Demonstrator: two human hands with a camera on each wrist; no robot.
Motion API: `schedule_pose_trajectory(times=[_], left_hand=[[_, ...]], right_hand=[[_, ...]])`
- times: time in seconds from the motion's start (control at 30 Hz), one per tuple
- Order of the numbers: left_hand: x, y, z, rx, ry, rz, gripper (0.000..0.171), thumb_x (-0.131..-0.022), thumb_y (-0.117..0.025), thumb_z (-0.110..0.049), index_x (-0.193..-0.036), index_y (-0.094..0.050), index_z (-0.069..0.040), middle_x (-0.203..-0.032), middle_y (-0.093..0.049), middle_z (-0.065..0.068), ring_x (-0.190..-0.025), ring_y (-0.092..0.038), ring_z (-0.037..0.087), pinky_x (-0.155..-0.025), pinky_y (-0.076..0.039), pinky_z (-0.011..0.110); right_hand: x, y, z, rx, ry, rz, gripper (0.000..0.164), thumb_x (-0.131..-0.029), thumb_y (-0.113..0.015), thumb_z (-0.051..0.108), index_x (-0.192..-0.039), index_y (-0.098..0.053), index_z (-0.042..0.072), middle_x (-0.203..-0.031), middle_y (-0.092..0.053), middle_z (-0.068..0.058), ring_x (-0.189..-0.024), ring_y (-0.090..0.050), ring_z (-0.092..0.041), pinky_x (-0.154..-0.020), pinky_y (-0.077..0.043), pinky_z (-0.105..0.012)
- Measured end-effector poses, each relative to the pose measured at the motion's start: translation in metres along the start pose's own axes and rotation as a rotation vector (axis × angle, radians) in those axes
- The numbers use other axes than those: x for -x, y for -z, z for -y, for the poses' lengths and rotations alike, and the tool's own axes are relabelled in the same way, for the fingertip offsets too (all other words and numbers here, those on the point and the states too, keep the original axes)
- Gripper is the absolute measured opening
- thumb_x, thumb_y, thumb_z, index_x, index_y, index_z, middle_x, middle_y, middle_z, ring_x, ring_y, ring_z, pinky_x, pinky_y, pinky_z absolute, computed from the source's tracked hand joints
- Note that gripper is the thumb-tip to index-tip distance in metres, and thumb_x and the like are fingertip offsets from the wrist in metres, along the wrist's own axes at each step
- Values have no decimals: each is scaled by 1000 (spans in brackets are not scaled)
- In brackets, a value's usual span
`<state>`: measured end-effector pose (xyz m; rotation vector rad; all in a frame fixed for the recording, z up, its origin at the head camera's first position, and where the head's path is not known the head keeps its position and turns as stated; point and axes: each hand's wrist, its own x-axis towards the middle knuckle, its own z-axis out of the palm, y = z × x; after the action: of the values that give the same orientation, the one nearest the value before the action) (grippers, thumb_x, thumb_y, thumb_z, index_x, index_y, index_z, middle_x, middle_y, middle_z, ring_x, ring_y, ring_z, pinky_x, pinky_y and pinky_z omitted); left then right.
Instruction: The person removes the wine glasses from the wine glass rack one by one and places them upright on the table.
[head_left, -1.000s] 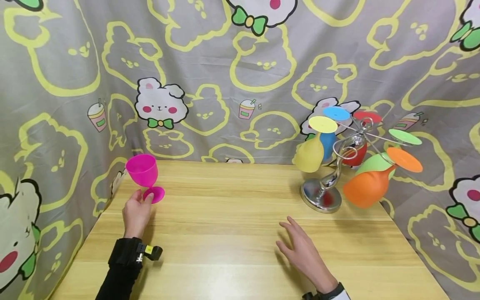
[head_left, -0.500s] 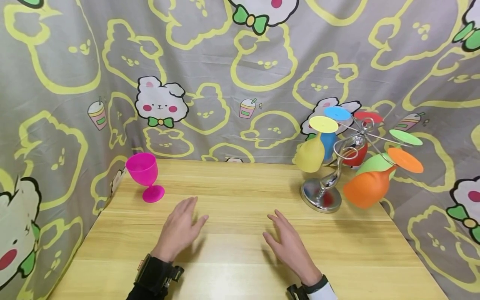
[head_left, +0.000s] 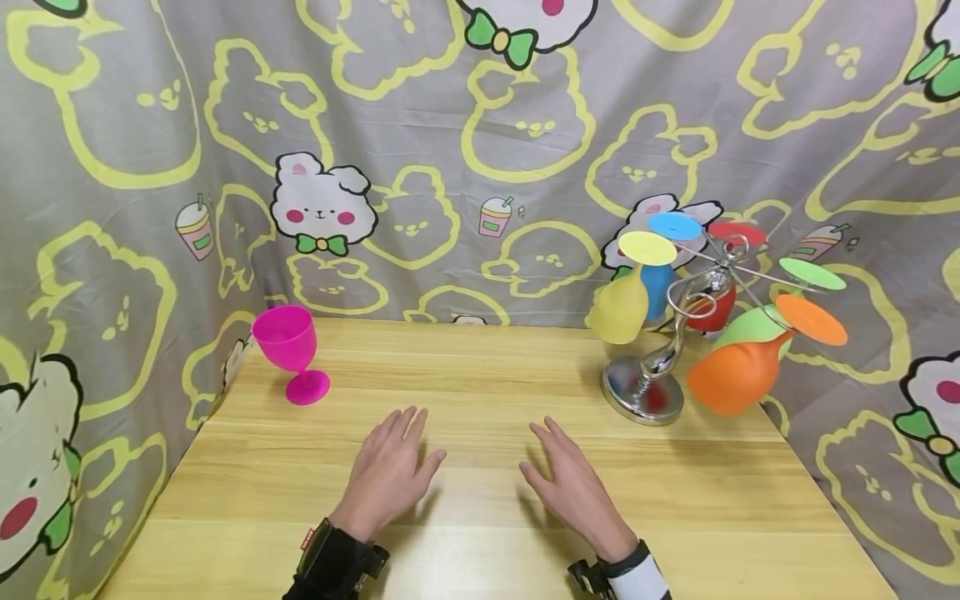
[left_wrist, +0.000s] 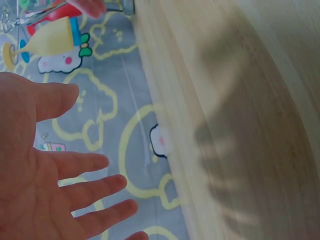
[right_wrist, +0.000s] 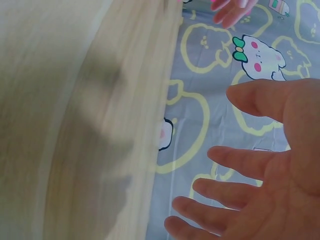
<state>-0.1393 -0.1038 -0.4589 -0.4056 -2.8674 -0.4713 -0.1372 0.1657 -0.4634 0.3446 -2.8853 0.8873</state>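
A magenta plastic goblet (head_left: 287, 337) stands upright on its foot at the table's back left. My left hand (head_left: 390, 471) hovers over the middle of the table, to the right of and nearer than the goblet, fingers spread and holding nothing. Across from it, my right hand (head_left: 573, 487) is likewise empty with its fingers extended. Beyond the right hand, a chrome glass rack (head_left: 660, 362) carries upside-down goblets hung by their feet: yellow (head_left: 621, 308), blue (head_left: 657, 292), red (head_left: 716, 310), green (head_left: 750, 327) and orange (head_left: 735, 379). In both wrist views the palms show bare.
The wooden table (head_left: 480, 375) ends at a grey cartoon-print curtain (head_left: 420, 125), which also hangs along the left and right sides. An unused wire loop (head_left: 692, 302) of the rack faces the table's middle.
My left hand has let go of the magenta goblet's foot and moved right and nearer, to the table's middle. My right hand has shifted slightly left. The goblet stays standing.
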Motion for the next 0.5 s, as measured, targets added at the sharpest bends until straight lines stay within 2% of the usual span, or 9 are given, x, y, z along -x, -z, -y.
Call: schedule_pose_trajectory(times=[0.27, 0.5], left_hand=[[1, -1, -6, 11, 5, 24, 69, -90, -41, -55, -141, -33, -9, -144, -34, 13, -131, -29, 34, -108, -22, 51], [1, -3, -7, 20, 8, 16, 68, -91, -41, -55, -142, -32, -10, -144, -34, 12, -131, -30, 33, -108, -21, 51]], right_hand=[[6, 25, -10, -53, 17, 8, 68, -85, -52, 55, -137, -41, 14, -146, -29, -14, -129, -34, -36, -100, -32, -56], [11, 69, -20, -11, 44, -53, 59, -87, -58, 42, -135, -44, 12, -141, -38, -14, -127, -37, -35, -101, -31, -55]])
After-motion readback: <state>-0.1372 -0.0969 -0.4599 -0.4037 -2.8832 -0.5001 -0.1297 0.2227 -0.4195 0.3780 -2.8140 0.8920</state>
